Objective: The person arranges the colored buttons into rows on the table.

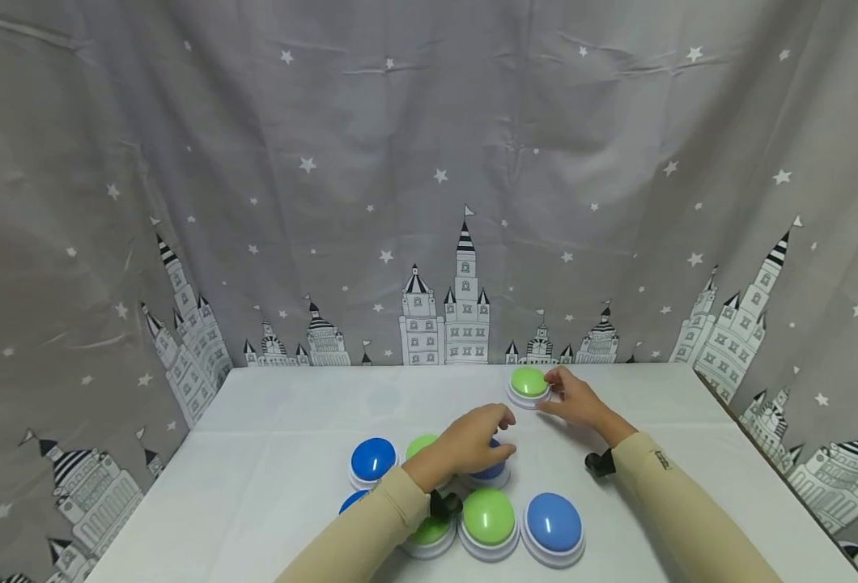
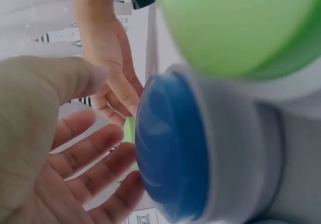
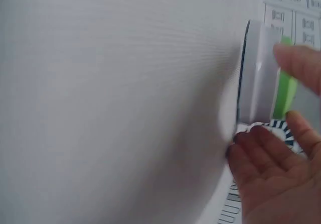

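A round push button with a green dome [image 1: 528, 381] and white base stands at the back of the white table. Beside its right side is my right hand [image 1: 575, 401], thumb and fingers spread apart. In the right wrist view the thumb [image 3: 296, 63] overlaps the button's white base [image 3: 258, 73], while the other fingers reach past its lower end. My left hand [image 1: 465, 441] is over the front group, fingers loosely bent and holding nothing. It partly hides a blue button [image 1: 498, 470], whose dome [image 2: 170, 148] lies right by the fingertips in the left wrist view.
More buttons sit close together at the front: a blue one [image 1: 373, 460], a green one [image 1: 489, 517] and a blue one [image 1: 554, 522] among them. The left forearm covers some. A grey curtain [image 1: 429, 162] with castles and stars hangs behind the table [image 1: 276, 453].
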Demonstrator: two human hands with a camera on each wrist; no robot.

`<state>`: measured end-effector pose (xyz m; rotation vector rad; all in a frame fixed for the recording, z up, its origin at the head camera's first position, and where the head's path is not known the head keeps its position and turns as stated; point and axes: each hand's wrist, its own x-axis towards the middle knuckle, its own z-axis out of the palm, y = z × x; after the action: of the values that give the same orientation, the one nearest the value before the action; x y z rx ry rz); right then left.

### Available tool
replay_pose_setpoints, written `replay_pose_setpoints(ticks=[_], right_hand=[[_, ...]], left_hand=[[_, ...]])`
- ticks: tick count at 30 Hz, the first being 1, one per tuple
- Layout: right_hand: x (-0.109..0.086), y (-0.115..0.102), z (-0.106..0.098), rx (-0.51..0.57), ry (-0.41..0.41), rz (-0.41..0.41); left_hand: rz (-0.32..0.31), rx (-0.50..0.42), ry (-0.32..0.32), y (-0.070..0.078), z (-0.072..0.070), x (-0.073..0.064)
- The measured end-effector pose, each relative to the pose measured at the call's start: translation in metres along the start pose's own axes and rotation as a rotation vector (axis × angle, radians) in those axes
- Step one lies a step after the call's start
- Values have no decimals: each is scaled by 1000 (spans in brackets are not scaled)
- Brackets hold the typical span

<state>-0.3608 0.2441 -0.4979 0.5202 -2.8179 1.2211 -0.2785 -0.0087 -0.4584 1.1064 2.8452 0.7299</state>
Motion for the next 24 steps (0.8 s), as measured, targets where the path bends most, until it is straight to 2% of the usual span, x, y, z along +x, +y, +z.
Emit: replay_pose_setpoints(ticks=[6,10,15,18,24], right_hand=[[12,3,5,32,27,13],[18,8,4,37,35,11],[23,11,7,58,32,-19],[22,11,9,72,29,-39],[20,8,12,70,30,-36]], left_hand=[[-39,-42,-26,-6,4,17],[-77,-92,-19,-14,7,34],[-171,-156,20,-28,8,56],[-231,-232,42,-35,9,67],[-310,-316,42,-43,13,83]])
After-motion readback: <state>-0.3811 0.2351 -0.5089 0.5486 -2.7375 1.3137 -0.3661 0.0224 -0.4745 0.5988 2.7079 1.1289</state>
